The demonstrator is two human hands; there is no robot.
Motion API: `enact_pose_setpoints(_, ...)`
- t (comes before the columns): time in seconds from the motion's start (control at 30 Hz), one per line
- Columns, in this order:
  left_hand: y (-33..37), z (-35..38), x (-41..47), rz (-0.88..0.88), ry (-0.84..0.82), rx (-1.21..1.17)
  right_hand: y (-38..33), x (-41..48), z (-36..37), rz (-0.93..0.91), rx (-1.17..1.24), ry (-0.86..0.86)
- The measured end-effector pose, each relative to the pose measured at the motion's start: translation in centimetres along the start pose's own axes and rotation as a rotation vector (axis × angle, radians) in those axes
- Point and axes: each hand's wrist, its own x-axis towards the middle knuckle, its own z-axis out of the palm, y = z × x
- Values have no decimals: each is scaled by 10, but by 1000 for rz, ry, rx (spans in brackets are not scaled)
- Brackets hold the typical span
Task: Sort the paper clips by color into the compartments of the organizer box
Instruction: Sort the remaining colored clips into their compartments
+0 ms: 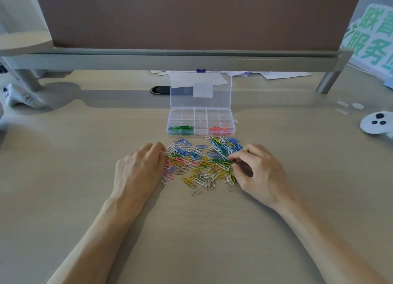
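On the desk (pixel 191 230), paper clips (pixel 202 164) lie between left grip (pixel 140 169), curled with hold unseen, and right grip (pixel 259 173), pinching clips.

1. A light wood-grain desk (pixel 85 145) spreads out below the brown partition panel (pixel 191 18).
2. A grey rail (pixel 170 59) runs along the panel's lower edge, and its round leg (pixel 326 82) stands under the panel's right corner.
3. Loose white papers (pixel 282 75) lie beneath the panel, right of centre.
4. A sign with green characters (pixel 372 39) stands right of the panel.
5. A dark oval cable port (pixel 159 90) sits below the panel, left of centre.
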Motion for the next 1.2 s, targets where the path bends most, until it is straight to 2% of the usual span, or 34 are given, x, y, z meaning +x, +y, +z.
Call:
enact_pose_setpoints(0.13, 10, 5, 2, 39, 10, -3, -6, 4, 7, -39, 25, -29)
enact_pose_setpoints(0.3, -3, -3, 1, -50, -45, -144, -6, 8, 7, 13, 118, -71)
enact_pose_setpoints(0.57, -15, -8, -4, 81, -16, -154, -8, 15, 3, 123, 202, -125)
enact_pose_setpoints(0.8, -19, -3, -4, 184, -25, -240, -7, 22, 1, 136, 136, -143)
enact_pose_setpoints(1.0, -22, -1, -5, 193, -36, -276, -13, 23, 3, 108, 63, -56)
enact_pose_setpoints(1.2, -23, -4, -5, 170, -74, -334, -17, 24, 1, 93, 32, -100)
